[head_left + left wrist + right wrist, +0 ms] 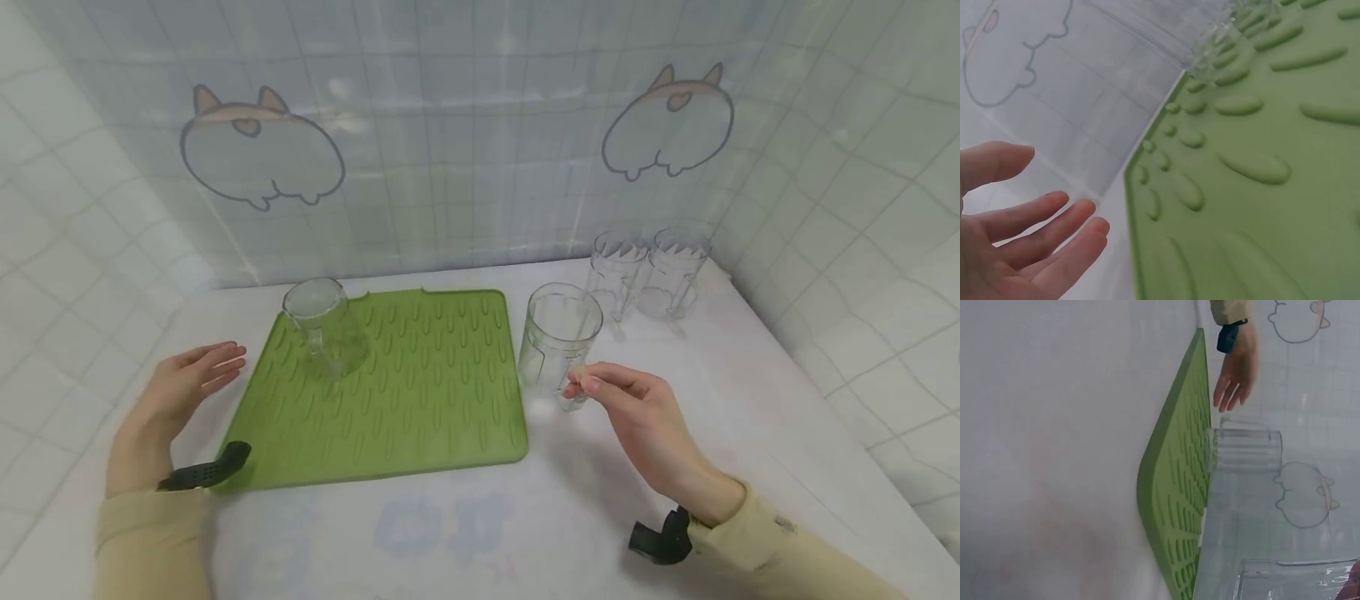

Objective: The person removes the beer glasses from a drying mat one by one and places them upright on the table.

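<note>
My right hand (637,417) pinches the handle of a clear glass mug (542,367) just off the right edge of a green ridged mat (435,400). The mug is upright; whether its base touches the table I cannot tell. In the right wrist view only part of this mug (1285,584) shows at the lower right corner. A second glass mug (318,312) stands on the mat's back left part, its handle toward the front. My left hand (183,383) is left of the mat, empty, fingers loosely extended and apart from the mug there.
Two more clear glass mugs (615,267) stand side by side at the back right, near the wall. The white table (450,533) is bounded by tiled-pattern walls (465,167) at the back and sides. A dark wrist strap (206,473) sits on the left wrist.
</note>
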{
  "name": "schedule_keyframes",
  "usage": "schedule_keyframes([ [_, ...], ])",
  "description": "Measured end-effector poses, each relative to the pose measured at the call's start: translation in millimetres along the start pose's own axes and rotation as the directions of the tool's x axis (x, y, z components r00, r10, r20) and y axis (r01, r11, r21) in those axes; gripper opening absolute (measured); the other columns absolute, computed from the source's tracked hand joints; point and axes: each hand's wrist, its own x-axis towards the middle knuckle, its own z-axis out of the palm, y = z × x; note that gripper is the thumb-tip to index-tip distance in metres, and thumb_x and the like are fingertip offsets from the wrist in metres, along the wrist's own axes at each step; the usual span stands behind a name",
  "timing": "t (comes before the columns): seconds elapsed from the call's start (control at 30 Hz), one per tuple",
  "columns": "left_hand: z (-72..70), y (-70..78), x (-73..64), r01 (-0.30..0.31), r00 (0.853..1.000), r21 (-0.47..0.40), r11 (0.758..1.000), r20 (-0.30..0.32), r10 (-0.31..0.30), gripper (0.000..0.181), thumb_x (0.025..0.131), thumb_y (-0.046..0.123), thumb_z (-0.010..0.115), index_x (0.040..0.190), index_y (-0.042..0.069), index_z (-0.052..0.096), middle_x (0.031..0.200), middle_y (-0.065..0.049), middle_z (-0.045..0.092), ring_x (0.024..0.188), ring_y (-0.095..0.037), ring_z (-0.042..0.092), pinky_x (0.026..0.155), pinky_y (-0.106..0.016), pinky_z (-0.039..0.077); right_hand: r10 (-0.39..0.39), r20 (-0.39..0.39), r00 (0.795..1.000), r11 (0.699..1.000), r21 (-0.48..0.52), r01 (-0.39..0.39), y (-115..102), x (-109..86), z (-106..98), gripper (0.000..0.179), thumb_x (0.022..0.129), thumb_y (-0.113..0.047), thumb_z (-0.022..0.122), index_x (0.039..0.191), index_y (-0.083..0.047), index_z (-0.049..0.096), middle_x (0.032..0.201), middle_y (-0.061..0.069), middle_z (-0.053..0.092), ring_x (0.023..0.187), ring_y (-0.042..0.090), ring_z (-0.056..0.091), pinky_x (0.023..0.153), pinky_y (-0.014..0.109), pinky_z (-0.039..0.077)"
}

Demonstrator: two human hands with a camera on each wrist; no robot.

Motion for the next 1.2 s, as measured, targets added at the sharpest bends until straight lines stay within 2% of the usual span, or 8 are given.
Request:
schedule_keyframes([
  [0.17,1.9,-12.5,6.3,-0.014,1.000,-0.112,0.994,0.022,0.017,0.062,0.097,0.019,0.052,0.140,-0.014,0.022,0.113,0.016,0.054,0.100,0.003,0.061,0.085,-0.011,0.050,0.006,-0.017,1.000,1.000,-0.007,-0.006,2,-3.0,-9,0.032,0.094,-0.011,0.057,0.116,0.011,0.057,0.096,0.003,0.067,0.109,0.024,0.053,0.108,0.030,0.034],
  [0.33,3.3,-21.2,10.7,-0.046,0.998,-0.201,0.979,0.034,0.054,0.065,0.097,0.011,0.052,0.139,-0.019,0.014,0.106,0.016,0.063,0.098,-0.001,0.063,0.086,-0.015,0.052,0.010,-0.030,0.999,1.000,-0.016,-0.010,2,-4.5,-15,0.031,0.094,-0.012,0.057,0.116,0.010,0.057,0.096,0.003,0.067,0.108,0.022,0.054,0.108,0.029,0.033],
  [0.43,3.9,-23.7,12.2,-0.066,0.997,-0.186,0.980,0.038,0.074,0.069,0.097,0.011,0.052,0.138,-0.022,0.009,0.108,0.016,0.061,0.099,0.001,0.062,0.086,-0.015,0.051,0.003,-0.038,0.999,1.000,-0.022,-0.004,2,-4.4,-18,0.030,0.094,-0.011,0.056,0.115,0.010,0.058,0.096,0.003,0.067,0.107,0.022,0.054,0.108,0.029,0.033],
  [0.57,4.9,-27.5,15.3,-0.086,0.995,-0.191,0.978,0.025,0.092,0.067,0.095,0.008,0.054,0.138,-0.021,0.012,0.109,0.014,0.062,0.100,0.001,0.061,0.087,-0.014,0.051,0.007,-0.052,0.999,1.000,-0.027,-0.008,4,-4.7,-23,0.031,0.094,-0.011,0.056,0.116,0.011,0.056,0.096,0.002,0.067,0.108,0.022,0.054,0.108,0.028,0.033],
  [0.7,5.5,-32.8,17.6,-0.093,0.996,-0.068,0.993,-0.020,0.092,0.065,0.093,0.011,0.059,0.139,-0.017,0.022,0.108,0.017,0.064,0.100,0.006,0.060,0.085,-0.009,0.049,-0.001,-0.064,0.998,1.000,-0.031,-0.001,6,-5.9,-30,0.033,0.095,-0.010,0.055,0.117,0.015,0.053,0.097,0.003,0.067,0.110,0.022,0.053,0.108,0.028,0.032],
  [0.8,5.2,-38.4,17.9,-0.097,0.995,-0.022,0.995,-0.033,0.096,0.065,0.091,0.011,0.062,0.139,-0.014,0.027,0.110,0.019,0.063,0.100,0.007,0.059,0.084,-0.007,0.048,-0.020,-0.073,0.997,0.999,-0.028,0.018,8,-6.2,-36,0.034,0.095,-0.009,0.054,0.117,0.017,0.052,0.096,0.003,0.067,0.109,0.022,0.053,0.108,0.028,0.032],
  [0.97,4.8,-48.3,20.3,-0.126,0.992,-0.180,0.975,-0.020,0.124,0.064,0.087,-0.002,0.063,0.140,-0.013,0.027,0.114,0.010,0.064,0.103,0.000,0.061,0.086,-0.014,0.051,-0.052,-0.085,0.995,0.999,-0.015,0.051,9,-6.8,-46,0.030,0.095,-0.006,0.053,0.115,0.017,0.054,0.095,0.003,0.067,0.108,0.022,0.054,0.107,0.028,0.032],
  [1.2,5.5,-50.7,20.4,-0.125,0.992,-0.263,0.957,-0.045,0.117,0.059,0.085,-0.008,0.062,0.139,-0.006,0.037,0.116,0.007,0.065,0.104,-0.003,0.062,0.086,-0.015,0.052,-0.101,-0.100,0.990,0.995,0.009,0.103,13,-10.1,-59,0.025,0.095,0.000,0.051,0.114,0.015,0.057,0.095,0.004,0.068,0.103,0.021,0.057,0.105,0.026,0.035],
])
